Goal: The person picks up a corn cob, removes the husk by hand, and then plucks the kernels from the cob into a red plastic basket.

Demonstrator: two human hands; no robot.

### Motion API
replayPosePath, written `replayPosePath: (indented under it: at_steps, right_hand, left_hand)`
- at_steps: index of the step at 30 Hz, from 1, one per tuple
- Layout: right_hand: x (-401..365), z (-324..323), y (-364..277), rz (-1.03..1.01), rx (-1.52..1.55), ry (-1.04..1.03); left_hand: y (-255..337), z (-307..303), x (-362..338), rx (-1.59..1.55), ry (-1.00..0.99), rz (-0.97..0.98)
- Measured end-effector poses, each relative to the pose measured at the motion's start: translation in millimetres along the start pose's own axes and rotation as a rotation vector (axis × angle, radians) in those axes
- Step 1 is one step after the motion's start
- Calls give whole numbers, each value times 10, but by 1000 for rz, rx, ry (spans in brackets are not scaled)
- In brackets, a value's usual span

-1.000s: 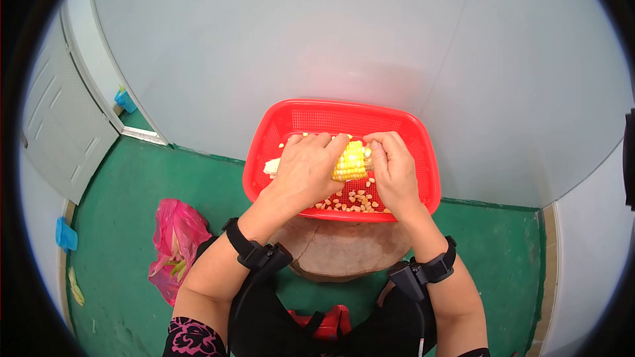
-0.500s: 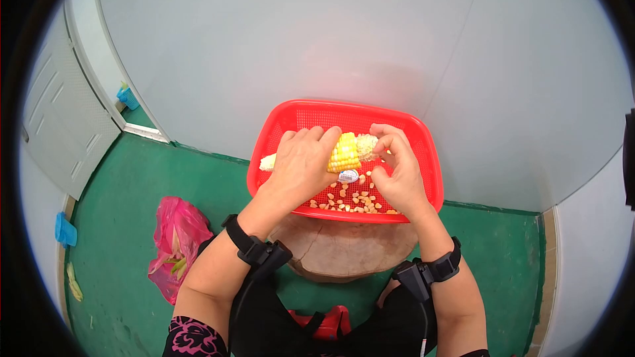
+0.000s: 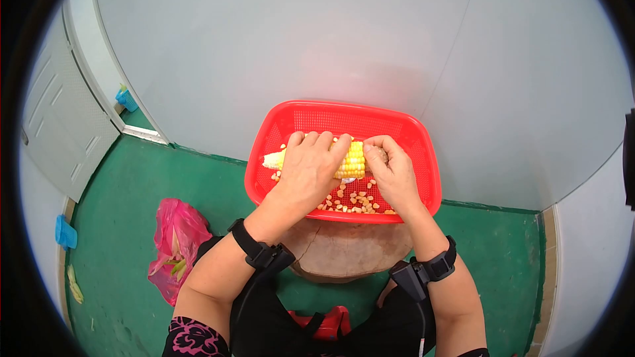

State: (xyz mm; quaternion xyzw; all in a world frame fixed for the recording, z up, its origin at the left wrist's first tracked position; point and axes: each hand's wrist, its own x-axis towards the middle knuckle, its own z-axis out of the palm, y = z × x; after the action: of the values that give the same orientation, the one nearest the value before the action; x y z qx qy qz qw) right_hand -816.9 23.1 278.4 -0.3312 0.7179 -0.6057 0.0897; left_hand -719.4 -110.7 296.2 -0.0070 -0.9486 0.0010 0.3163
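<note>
A corn cob (image 3: pixel 350 161) lies level over a red plastic basket (image 3: pixel 428 158), its pale tip pointing left and yellow kernels showing in the middle. My left hand (image 3: pixel 307 166) is wrapped over the cob from above. At the cob's right end, my right hand (image 3: pixel 393 172) pinches with thumb and index finger against the bare end. Loose kernels (image 3: pixel 360 202) are scattered on the basket's floor below. A white label shows partly beneath the cob.
The basket rests on a round wooden block (image 3: pixel 344 251). A pink plastic bag (image 3: pixel 178 244) with husks sits on the green floor at the left. Farther left are a blue container (image 3: pixel 65 231), a husk piece (image 3: pixel 75 284) and a door (image 3: pixel 66 119). A grey wall stands behind the basket.
My right hand has closed in on the cob's right end, its fingers now together. The cob has shifted slightly and its bare right part is now mostly covered.
</note>
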Motion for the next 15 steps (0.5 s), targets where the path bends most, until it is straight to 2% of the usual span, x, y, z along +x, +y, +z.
replayPosePath:
  at_steps: [3, 6, 9, 12, 15]
  right_hand:
    - [-9, 19, -27, -81, -31, 76]
    - [-19, -10, -61, -49, -42, 37]
    - [20, -27, 5, -315, -137, 27]
    - [-21, -40, -25, -338, -85, -56]
    - [-37, -62, -73, -263, -15, -126]
  left_hand:
    - [8, -20, 1, -17, -15, -9]
    - [16, -40, 3, -36, -25, -23]
    - [-31, -8, -3, -85, -10, -45]
    - [-77, -19, -2, -116, -34, -102]
    - [-103, -13, -8, -96, -51, -129]
